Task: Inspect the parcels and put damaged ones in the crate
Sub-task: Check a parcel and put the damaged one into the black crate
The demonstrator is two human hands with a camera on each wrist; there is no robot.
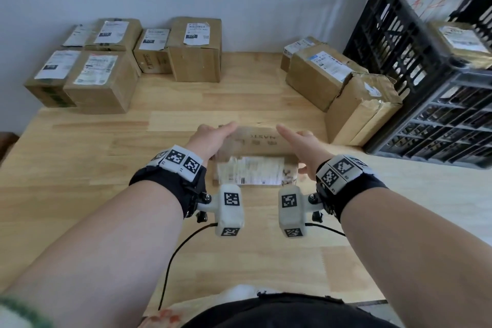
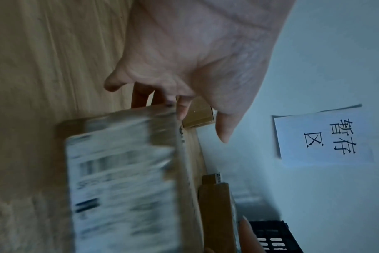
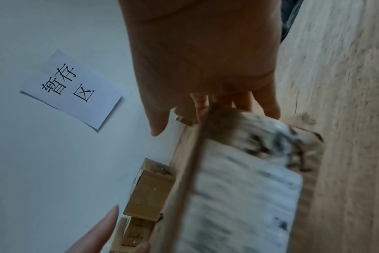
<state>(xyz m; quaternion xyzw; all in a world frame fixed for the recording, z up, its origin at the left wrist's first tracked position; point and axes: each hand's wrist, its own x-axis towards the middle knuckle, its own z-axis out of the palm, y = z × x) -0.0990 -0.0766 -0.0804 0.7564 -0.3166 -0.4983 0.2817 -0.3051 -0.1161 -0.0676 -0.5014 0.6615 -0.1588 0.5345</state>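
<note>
1. Both forearms reach forward over the near part of the table [image 1: 80, 168], each wrist wearing a black strap with marker blocks and a camera mount.
2. The left hand [image 1: 210, 138] grips the left end of a parcel [image 1: 255, 152] at the table's middle; its index finger lies along the parcel's far top edge, pointing right.
3. The right hand [image 1: 303, 146] grips the right end, index finger stretched toward the left along the same edge, thumb on the near right side.
4. The parcel is a brown box with its white label [image 1: 250, 170] facing the person; it is blurred, and whether it touches the table I cannot tell.
5. The left wrist view shows the left hand's fingers [image 2: 141, 95] curled behind the parcel's far side, with the thumb [image 2: 224, 130] free of it.
6. The right wrist view shows the right hand's fingers [image 3: 268, 106] wrapped behind the parcel, something hidden from the head view.
7. Both wrist views show a paper sign [image 2: 322, 138] with black characters on the wall, out of the head view.
8. To the far right, three parcels [image 1: 322, 74] lie just beside a black crate [image 1: 386, 42], which holds one parcel.
9. At the far left, six parcels [image 1: 106, 61] stand grouped against the wall.
</note>
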